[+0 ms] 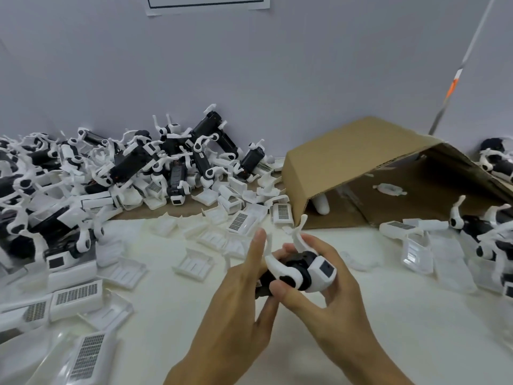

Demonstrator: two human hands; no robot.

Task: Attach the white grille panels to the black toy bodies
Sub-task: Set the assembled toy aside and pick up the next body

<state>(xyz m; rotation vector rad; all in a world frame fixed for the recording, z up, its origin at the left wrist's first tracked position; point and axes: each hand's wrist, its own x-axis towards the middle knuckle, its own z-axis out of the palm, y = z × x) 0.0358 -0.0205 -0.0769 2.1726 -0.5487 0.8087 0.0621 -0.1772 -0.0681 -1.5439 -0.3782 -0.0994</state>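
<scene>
My 2 hands meet over the white table point(277, 343), both on 1 black toy body point(298, 263) held above its surface. My right hand point(330, 295) curls round the body from the right, thumb lying against its near side and fingers wrapped behind its white front end. My left hand point(244, 295) supports the body's dark rear from the left; its fingers run up along the part, the index finger extended upward, though how firmly they close on it is hard to judge from this angle. White curved arms project up and leftward from the held body.

White grille panels point(76, 294) lie scattered across the table to the left and ahead of my hands, some showing the dark mesh side, others the ribbed inner side. A heap of black toy bodies point(155, 159) with white limbs is piled against the grey wall point(249, 79) at the rear left. A cardboard box point(347, 162) lies tipped on its side at the rear right, with further bodies point(494, 240) just beside it at the right edge.
</scene>
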